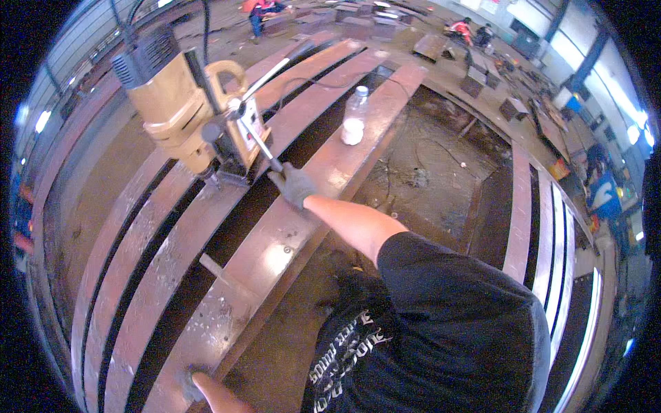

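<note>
My right hand point(294, 186), in a grey glove, is closed round the end of a lever handle point(260, 143) on a magnetic drill point(169, 110). The drill has a tan body and a dark ribbed motor top, and it stands tilted in the view on a reddish-brown steel beam point(172, 241). Its bit tip comes down close to the beam's surface. At the lower edge my left hand point(187, 383), also gloved, rests on the nearest beam point(258, 258); its fingers are too unclear to read. A clear plastic bottle point(354, 117) with whitish contents stands on that same beam, beyond my right hand.
Several long beams lie side by side with dark gaps between them. A short bar point(212, 265) bridges one gap. A thin cable point(303, 80) crosses the beams. More beams point(520, 213) lie at the right. Steel blocks point(475, 79) and other people point(460, 29) are farther off.
</note>
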The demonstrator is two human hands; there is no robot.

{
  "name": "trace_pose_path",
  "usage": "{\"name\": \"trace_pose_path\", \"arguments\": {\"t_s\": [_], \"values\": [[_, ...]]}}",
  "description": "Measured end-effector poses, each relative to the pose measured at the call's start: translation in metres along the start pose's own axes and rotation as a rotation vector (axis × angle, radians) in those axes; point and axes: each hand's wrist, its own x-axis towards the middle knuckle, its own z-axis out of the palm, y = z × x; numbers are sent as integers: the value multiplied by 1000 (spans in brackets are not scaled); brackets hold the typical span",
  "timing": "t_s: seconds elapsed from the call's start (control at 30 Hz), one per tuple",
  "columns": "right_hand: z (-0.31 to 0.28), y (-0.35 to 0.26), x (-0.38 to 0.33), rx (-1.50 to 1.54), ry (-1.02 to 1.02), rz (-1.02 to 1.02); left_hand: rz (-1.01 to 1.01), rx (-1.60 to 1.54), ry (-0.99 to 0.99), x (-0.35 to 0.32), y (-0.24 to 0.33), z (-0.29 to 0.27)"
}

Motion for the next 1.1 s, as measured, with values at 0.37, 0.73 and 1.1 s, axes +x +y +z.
{"name": "trace_pose_path", "arguments": {"t_s": [0.37,0.73,1.1], "values": [[-62,29,176,-391,-100,-108,-99,53,87,16,1,-36],[-246,-101,215,-432,348,-636,8,72,227,-21,4,-110],[-273,-196,71,-283,514,-1206,1162,-974,-515,-324,219,-264]]}}
